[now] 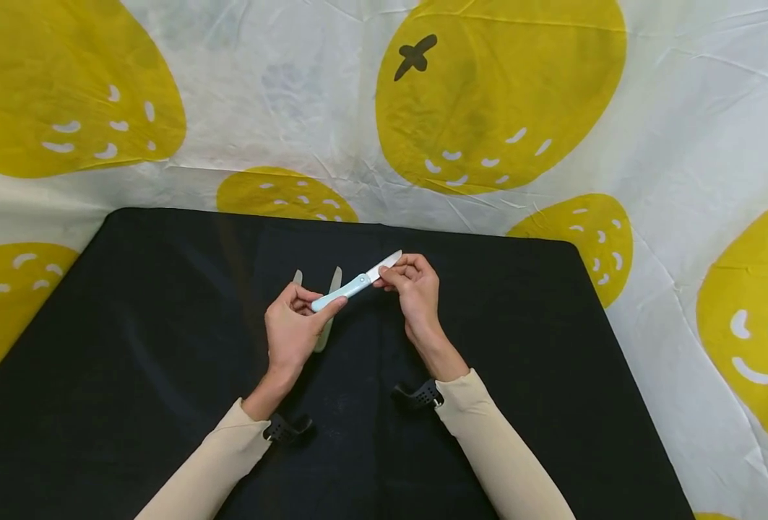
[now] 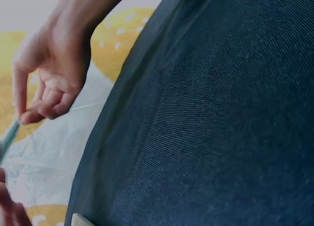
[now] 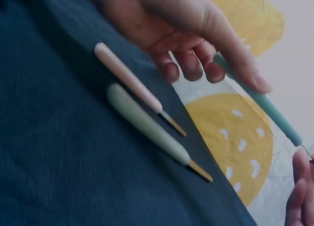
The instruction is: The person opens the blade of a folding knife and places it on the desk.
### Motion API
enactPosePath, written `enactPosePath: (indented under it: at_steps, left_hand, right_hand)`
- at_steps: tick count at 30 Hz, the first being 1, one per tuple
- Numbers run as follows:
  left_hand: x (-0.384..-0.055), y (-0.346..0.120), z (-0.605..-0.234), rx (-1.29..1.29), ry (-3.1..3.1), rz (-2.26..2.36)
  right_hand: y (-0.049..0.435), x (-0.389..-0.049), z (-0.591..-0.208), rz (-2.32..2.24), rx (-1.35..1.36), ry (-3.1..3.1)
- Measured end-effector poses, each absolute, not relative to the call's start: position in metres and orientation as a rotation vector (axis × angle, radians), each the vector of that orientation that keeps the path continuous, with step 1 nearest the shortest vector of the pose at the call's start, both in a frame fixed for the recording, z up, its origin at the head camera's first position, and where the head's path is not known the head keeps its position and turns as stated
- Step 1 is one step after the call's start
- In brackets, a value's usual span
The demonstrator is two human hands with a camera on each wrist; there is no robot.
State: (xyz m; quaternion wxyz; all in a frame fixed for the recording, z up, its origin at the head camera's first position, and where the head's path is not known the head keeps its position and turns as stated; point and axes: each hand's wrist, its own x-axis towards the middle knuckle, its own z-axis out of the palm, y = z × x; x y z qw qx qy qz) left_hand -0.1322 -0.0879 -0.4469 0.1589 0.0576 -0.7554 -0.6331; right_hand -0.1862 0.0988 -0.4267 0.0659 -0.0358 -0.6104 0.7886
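A small knife with a light blue handle [image 1: 343,291] is held slantwise above the dark table, its blade pointing up and to the right. My left hand [image 1: 290,331] grips the handle's end between thumb and fingers. At the other end, my right hand [image 1: 420,292] pinches the blade with thumb and fingertips. Beneath the left hand lie a knife with a pale green handle [image 3: 149,125] and one with a pink handle [image 3: 130,79], side by side. In the head view, the left hand covers most of the pink one.
A black cloth [image 1: 162,347] covers the table. Behind it and at both sides hangs a white sheet [image 1: 279,94] printed with large yellow fruit shapes. Black straps [image 1: 416,396] hang at both wrists, below beige sleeves [image 1: 501,451].
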Motion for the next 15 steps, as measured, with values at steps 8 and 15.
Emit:
enactPosePath:
  at_steps: [8,15]
  left_hand:
    - [-0.124,-0.081,-0.443,-0.028,-2.453,-1.743]
    - [-0.114,-0.072,-0.441,-0.213,-2.685,-1.506]
  right_hand:
    - [0.110,-0.195,-0.430,2.344,-0.117,-1.921]
    - [0.121,-0.202,-0.432,2.261,-0.050,-2.071]
